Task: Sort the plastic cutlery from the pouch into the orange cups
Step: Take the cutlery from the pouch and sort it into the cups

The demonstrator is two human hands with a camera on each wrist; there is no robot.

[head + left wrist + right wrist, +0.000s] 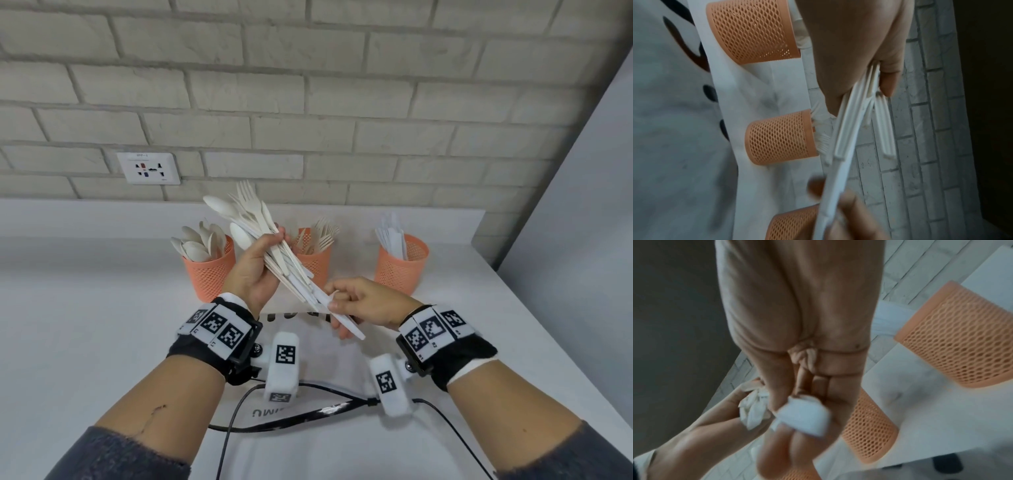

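Left hand [255, 270] is gripping the mixed cutlery bundle [274, 253] above the bench's rear edge; right hand [363, 303] is pinching one knife [337, 317] by its handle; pieces judged light, stiff, slippery; three cups [400, 265] are standing behind

The white pouch [308, 442] at 6 o'clock bears dark upside-down letters, partly hidden; only "OWI" and "MU" can be made out.

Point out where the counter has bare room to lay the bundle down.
Bare white counter lies left of the orange mesh cup of spoons, and between the cups. Crowded: the white printed pouch with black cables under both hands, and the cup row by the wall.
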